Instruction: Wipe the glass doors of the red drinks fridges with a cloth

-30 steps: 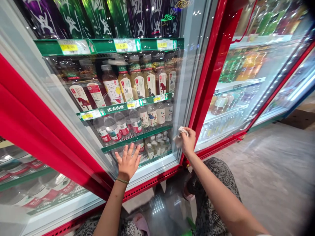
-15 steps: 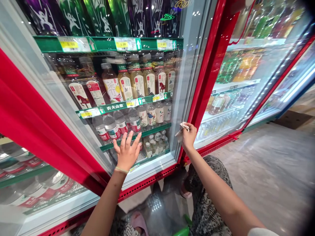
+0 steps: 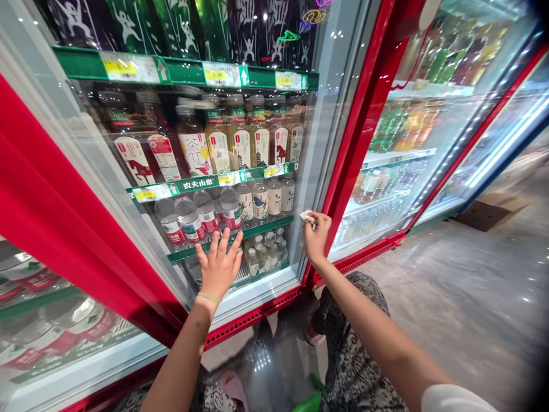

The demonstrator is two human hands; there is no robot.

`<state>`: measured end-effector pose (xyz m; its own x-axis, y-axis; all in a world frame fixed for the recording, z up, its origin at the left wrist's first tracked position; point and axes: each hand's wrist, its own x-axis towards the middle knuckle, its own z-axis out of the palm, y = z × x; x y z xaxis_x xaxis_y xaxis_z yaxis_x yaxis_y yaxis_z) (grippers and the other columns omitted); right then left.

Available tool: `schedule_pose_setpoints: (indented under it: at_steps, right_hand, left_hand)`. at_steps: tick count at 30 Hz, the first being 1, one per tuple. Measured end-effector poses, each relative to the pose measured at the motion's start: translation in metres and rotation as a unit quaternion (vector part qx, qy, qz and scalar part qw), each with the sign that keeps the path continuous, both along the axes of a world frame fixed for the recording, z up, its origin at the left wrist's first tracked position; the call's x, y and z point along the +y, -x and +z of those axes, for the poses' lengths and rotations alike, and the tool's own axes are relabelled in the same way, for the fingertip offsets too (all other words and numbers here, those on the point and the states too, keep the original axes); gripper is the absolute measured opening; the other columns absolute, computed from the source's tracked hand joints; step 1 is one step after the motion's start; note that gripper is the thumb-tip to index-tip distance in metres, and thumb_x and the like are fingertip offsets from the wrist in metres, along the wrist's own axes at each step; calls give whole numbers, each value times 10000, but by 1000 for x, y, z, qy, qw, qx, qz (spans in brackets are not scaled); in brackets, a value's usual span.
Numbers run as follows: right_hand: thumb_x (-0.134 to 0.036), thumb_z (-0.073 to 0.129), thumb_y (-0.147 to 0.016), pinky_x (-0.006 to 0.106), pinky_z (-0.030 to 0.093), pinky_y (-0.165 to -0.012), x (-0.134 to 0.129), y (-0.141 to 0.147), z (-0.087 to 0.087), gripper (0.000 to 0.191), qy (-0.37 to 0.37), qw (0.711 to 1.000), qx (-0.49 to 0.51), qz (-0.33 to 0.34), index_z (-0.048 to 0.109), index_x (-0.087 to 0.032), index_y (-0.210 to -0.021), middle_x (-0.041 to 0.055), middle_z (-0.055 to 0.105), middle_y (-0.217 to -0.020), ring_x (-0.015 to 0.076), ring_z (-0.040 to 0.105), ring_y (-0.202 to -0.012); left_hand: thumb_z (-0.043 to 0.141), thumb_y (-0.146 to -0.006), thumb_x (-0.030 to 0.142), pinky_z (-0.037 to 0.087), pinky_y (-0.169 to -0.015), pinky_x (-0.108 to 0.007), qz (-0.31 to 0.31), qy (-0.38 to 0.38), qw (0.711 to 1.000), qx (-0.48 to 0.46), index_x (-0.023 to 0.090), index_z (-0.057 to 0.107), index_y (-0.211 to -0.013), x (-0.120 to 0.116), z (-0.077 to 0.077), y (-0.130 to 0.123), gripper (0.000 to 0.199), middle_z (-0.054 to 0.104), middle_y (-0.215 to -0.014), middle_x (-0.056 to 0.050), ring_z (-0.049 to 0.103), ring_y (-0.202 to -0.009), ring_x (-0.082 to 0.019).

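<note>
My left hand (image 3: 219, 264) is spread flat against the glass door (image 3: 257, 279) of a drinks fridge, fingers apart, with nothing in it. To its right, my right hand (image 3: 316, 233) is closed round a crumpled white cloth or tissue (image 3: 307, 217), near the right side of the door. Behind the glass, water bottles with red labels (image 3: 189, 220) stand on a lower shelf just above my left hand. Tea bottles (image 3: 218, 143) fill the shelf over them, and dark and green bottles (image 3: 178, 28) stand at the top.
The red door frame (image 3: 358, 129) runs down to the right of my right hand. More lit fridges (image 3: 398, 154) stand further right, with a cardboard box (image 3: 489, 212) on the grey floor (image 3: 463, 297). Something green (image 3: 309, 402) lies low between my legs.
My right hand has moved left with the white cloth or tissue, closer to my left hand. My left hand remains spread at the glass. The view has shifted slightly.
</note>
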<state>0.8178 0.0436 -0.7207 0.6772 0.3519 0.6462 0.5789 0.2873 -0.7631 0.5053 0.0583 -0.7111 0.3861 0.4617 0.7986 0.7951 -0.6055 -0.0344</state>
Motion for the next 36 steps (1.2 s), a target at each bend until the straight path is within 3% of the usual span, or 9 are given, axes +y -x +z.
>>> schedule_pose_setpoints:
  at_steps: [4,9,14,19,25,29,31,34,36]
  right_hand:
    - [-231,576,-808,385,503,-953,-6,6,-5,131,17,999,-21,23,671,-222,-898,48,537,-1014,205,571,-1002]
    - [-213,509,-852,433,464,-1022,-7,-4,4,259,1,999,-1,-33,631,-197,-1080,92,494,-1135,226,538,-1085]
    - [-287,591,-863,432,463,-1043,-11,9,-3,268,38,994,-96,41,634,-229,-1121,79,514,-1140,240,539,-1140]
    - [-287,461,-947,473,464,-1003,-6,1,-9,247,13,999,-38,-23,593,-196,-1135,104,471,-1138,246,515,-1090]
    - [-252,633,-815,398,525,-932,-9,-2,-14,191,34,990,-116,79,689,-243,-998,68,546,-1066,232,584,-1027]
    - [-221,448,-926,492,477,-1015,-6,-11,-9,282,-2,996,-87,17,620,-215,-1150,115,475,-1178,258,523,-1130]
    - [-216,449,-931,489,474,-1029,-5,-6,-10,302,-2,995,-98,27,614,-225,-1184,115,479,-1197,258,520,-1150]
    - [-225,601,-850,408,527,-970,-9,6,-17,209,29,983,-151,105,688,-265,-1035,60,564,-1075,234,583,-1057]
    - [-213,627,-811,390,538,-941,-11,6,-20,158,38,979,-158,120,695,-264,-945,42,570,-1013,227,596,-1013]
  left_hand:
    - [623,-974,336,-106,-1258,-635,0,-8,1000,4,395,295,-1604,1,-1,1,713,385,-1653,-92,291,-1567,-323]
    - [621,-975,332,-111,-1266,-609,-5,-7,1000,12,385,294,-1610,2,-2,4,716,384,-1653,-92,248,-1585,-303]
    - [629,-972,345,-130,-1272,-567,-3,-43,999,17,376,311,-1608,6,-6,5,711,417,-1635,-88,204,-1599,-273]
    - [623,-974,345,-125,-1273,-571,-2,-29,999,21,374,313,-1609,5,-5,6,707,408,-1641,-88,209,-1598,-273]
    - [631,-977,355,-127,-1281,-528,5,-63,998,27,363,315,-1609,5,-4,6,707,431,-1625,-82,208,-1599,-258]
    - [646,-971,361,-102,-1285,-537,8,-46,998,30,380,275,-1617,3,-2,6,745,421,-1629,-84,278,-1576,-277]
    - [646,-971,366,-106,-1283,-541,11,-44,999,30,386,269,-1617,3,-2,6,748,423,-1627,-83,297,-1568,-284]
    - [647,-968,362,-123,-1277,-540,6,-39,999,23,396,263,-1617,4,-4,6,756,426,-1626,-80,300,-1567,-287]
    - [646,-968,360,-119,-1278,-541,4,-36,999,23,397,259,-1618,5,-4,7,757,422,-1628,-80,309,-1563,-289]
